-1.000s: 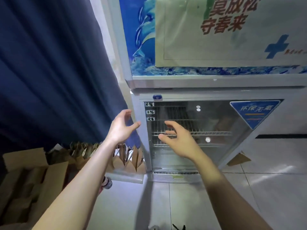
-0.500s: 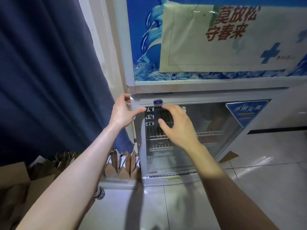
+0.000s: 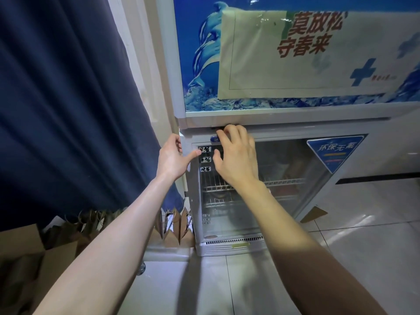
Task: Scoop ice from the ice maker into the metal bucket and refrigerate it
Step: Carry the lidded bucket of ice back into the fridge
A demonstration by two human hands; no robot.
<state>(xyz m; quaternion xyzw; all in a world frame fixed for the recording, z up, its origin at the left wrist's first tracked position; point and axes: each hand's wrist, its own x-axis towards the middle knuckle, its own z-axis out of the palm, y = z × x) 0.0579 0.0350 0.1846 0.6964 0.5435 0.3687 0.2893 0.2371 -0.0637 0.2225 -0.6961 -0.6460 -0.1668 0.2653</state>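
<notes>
A white fridge stands in front of me, and its lower glass door (image 3: pixel 286 160) is closed. Wire shelves (image 3: pixel 284 181) show behind the glass. My left hand (image 3: pixel 172 160) holds the door's upper left edge, thumb on the front frame and fingers wrapped behind the corner. My right hand (image 3: pixel 236 160) lies over the top left of the glass, its fingertips hooked into the dark gap above the door, next to a small blue lock (image 3: pixel 214 139). No metal bucket, ice or ice maker is in view.
The upper door (image 3: pixel 200 64) carries a blue poster and a taped paper sign. A dark blue curtain (image 3: pixel 68 110) hangs at the left. Brown paper bags (image 3: pixel 175 226) and cardboard boxes (image 3: pixel 22 258) sit on the floor beside the fridge. Pale tiles (image 3: pixel 363 235) lie to the right.
Both hands rose from in front of the glass to the door's top left corner. The left hand took the side edge; the right fingertips reached the gap above the door.
</notes>
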